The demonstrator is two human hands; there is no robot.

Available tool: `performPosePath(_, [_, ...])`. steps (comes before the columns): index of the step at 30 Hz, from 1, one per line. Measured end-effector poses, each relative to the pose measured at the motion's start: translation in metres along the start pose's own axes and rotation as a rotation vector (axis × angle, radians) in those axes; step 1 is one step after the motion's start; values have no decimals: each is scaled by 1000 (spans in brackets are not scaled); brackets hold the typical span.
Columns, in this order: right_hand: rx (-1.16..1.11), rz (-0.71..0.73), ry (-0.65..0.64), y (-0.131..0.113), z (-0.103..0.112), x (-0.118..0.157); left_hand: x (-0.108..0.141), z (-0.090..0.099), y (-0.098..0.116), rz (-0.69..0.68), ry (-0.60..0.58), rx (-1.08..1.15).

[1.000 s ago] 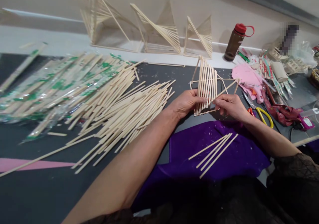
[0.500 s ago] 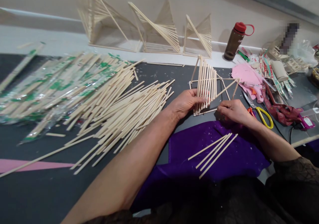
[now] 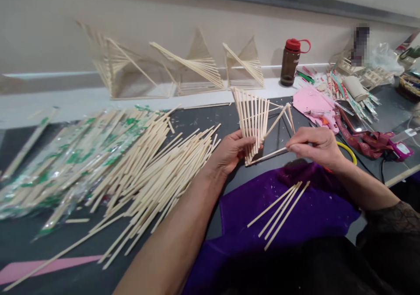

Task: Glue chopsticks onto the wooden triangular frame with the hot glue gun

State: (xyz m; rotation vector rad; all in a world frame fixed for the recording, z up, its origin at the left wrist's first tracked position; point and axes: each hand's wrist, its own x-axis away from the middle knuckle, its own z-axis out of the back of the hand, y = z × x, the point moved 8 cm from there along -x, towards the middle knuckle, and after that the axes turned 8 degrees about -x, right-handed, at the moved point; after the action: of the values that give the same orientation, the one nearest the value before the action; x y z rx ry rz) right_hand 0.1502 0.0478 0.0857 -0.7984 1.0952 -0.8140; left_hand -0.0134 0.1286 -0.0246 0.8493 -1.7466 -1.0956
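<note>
My left hand [image 3: 234,150] is closed on the near left side of a small wooden stick frame [image 3: 257,120]. Its thumb lies across a fan of slanting sticks glued side by side. With fingers pinched, my right hand [image 3: 316,146] grips the near right corner of the same frame, at the end of its bottom stick; the fingertips partly hide that corner. Several loose sticks [image 3: 282,212] lie on a purple cloth [image 3: 236,212] just below the frame. To the left is a big heap of bare wooden sticks [image 3: 164,177].
Sticks in green-printed plastic wrappers [image 3: 75,155] cover the far left. Finished twisted stick models [image 3: 193,67] stand along the wall. A brown bottle [image 3: 290,65] with a red lid is at the back. A pink glue gun [image 3: 323,117], yellow-handled scissors [image 3: 348,151] and a maroon strap [image 3: 361,139] lie right.
The view has tilted up and shifted right. Both hands keep hold of the stick frame, which now leans and is turned slightly. My right hand's knuckles have lifted and rolled over.
</note>
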Motion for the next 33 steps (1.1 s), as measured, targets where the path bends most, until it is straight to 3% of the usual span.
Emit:
performPosePath(6, [-101, -122, 375, 21, 56, -3, 0, 16, 7, -50, 23, -87])
performPosePath(12, [-116, -181, 475, 44, 81, -10, 10, 30, 14, -117, -12, -198])
performPosePath(16, [-204, -279, 515, 60, 74, -5, 17, 36, 23, -175, 49, -235])
performPosePath(20, [-423, -394, 469, 78, 56, -3, 24, 25, 35, -279, 67, -322])
performPosePath(24, [-478, -355, 505, 80, 62, -6, 33, 13, 40, -352, 85, -424])
performPosePath(27, [-475, -321, 519, 78, 69, -10, 37, 6, 36, -334, 67, -506])
performPosePath(33, [-470, -296, 522, 77, 74, -13, 39, 2, 32, -365, 45, -578])
